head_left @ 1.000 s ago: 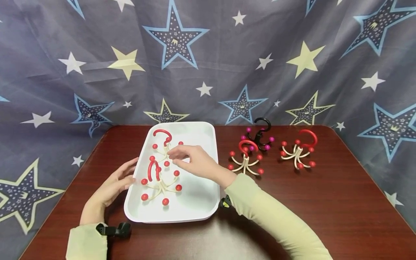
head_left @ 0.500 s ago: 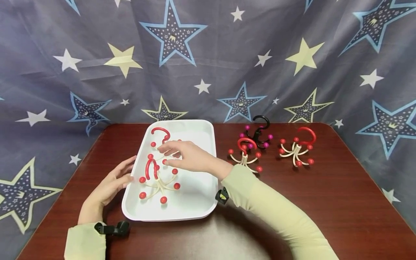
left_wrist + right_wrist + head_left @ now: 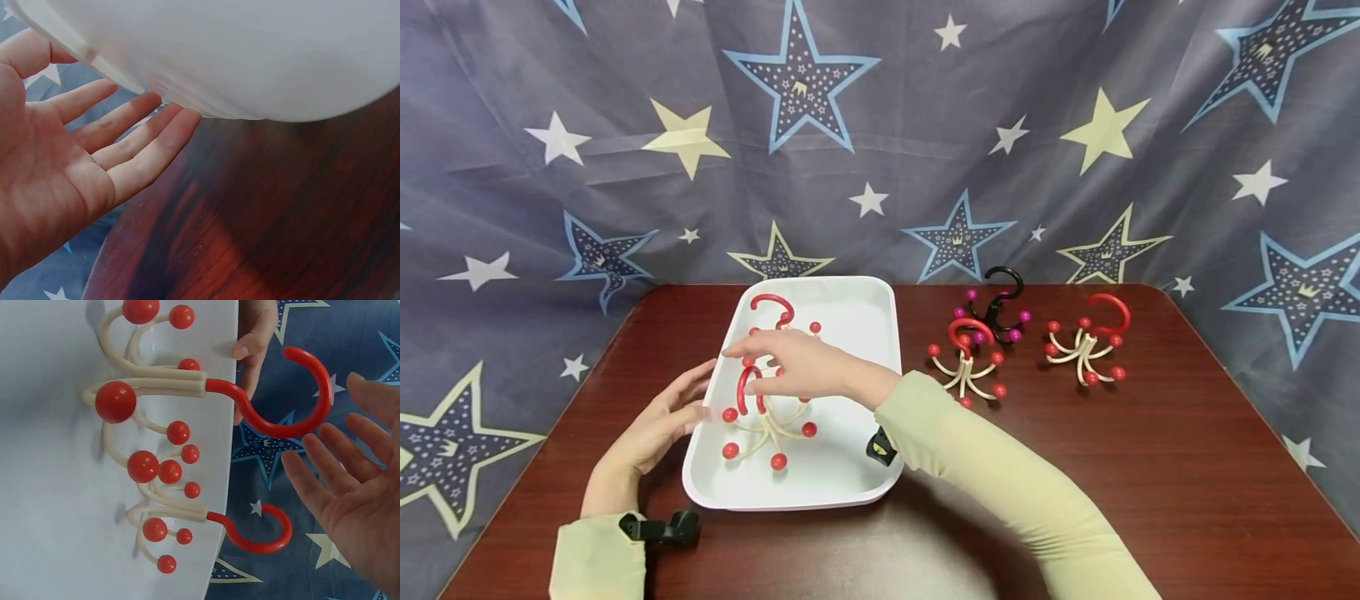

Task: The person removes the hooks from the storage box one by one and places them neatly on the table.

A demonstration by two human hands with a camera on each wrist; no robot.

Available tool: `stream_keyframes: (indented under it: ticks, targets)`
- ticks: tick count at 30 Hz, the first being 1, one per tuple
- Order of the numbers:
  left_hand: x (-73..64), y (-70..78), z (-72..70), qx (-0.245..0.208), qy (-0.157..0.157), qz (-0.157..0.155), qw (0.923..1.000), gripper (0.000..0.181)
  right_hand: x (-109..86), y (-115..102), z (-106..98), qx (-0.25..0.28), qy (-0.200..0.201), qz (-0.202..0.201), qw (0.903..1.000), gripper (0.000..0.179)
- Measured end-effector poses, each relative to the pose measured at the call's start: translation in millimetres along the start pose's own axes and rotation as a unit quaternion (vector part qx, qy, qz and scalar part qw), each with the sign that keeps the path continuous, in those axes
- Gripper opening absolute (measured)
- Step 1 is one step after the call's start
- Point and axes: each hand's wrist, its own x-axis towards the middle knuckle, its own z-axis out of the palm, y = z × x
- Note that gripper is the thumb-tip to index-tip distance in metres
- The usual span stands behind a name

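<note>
Two hook hangers with cream curved arms, red ball tips and red top hooks stand in a white tray (image 3: 857, 467). The nearer hanger (image 3: 769, 427) shows fully in the right wrist view; the farther hanger (image 3: 778, 308) is partly hidden behind my right hand (image 3: 801, 362) in the head view. That hand hovers above the tray with nothing in its grasp, fingers spread beside the nearer hanger's red hook (image 3: 281, 432). My left hand (image 3: 651, 433) rests at the tray's left side, its extended fingertips (image 3: 187, 119) at the underside of the rim.
Right of the tray on the dark wooden table (image 3: 1150, 467) stand two more red-hooked cream hangers (image 3: 966, 367), (image 3: 1084, 350) and a black hanger (image 3: 996, 312) with magenta balls. A star-patterned cloth (image 3: 880, 167) hangs behind the table's back edge.
My right hand has let go of the farther hanger and moved left and slightly nearer, over the nearer hanger's hook. The left hand stays at the tray's side.
</note>
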Motion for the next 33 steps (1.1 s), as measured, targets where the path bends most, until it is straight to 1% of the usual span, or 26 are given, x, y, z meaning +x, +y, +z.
stream_keyframes:
  ticks: [6,15,19,23,28,30,33]
  targets:
    - [-1.4,-0.3,0.7,0.007,0.006,-0.009,0.9999,0.061,3.3,1.3,7.5,-0.041,-0.013,-0.001,0.9991,0.046]
    - [-0.5,-1.7,0.1,0.008,0.012,-0.019,0.9997,0.062,4.8,4.3,12.9,-0.074,0.006,-0.012,0.9972,0.026]
    - [-0.2,-1.7,0.2,0.004,0.010,-0.016,0.9998,0.062,5.0,5.1,14.3,-0.062,0.004,-0.018,0.9979,0.015]
    - [-0.2,-0.7,0.9,-0.001,0.009,-0.012,0.9999,0.062,4.1,4.7,15.6,-0.037,-0.005,-0.009,0.9992,0.008]
    - [-0.7,0.7,1.5,-0.004,0.009,-0.010,0.9999,0.062,2.7,4.6,14.5,-0.022,-0.011,-0.013,0.9996,0.008]
    - [-0.8,0.8,1.5,-0.005,0.009,-0.009,0.9999,0.062,2.1,5.2,12.4,-0.011,-0.007,-0.012,0.9998,0.011]
    - [-0.1,-0.4,1.1,-0.003,0.008,-0.008,0.9999,0.062,0.1,6.5,7.3,0.000,0.011,-0.009,0.9999,0.015]
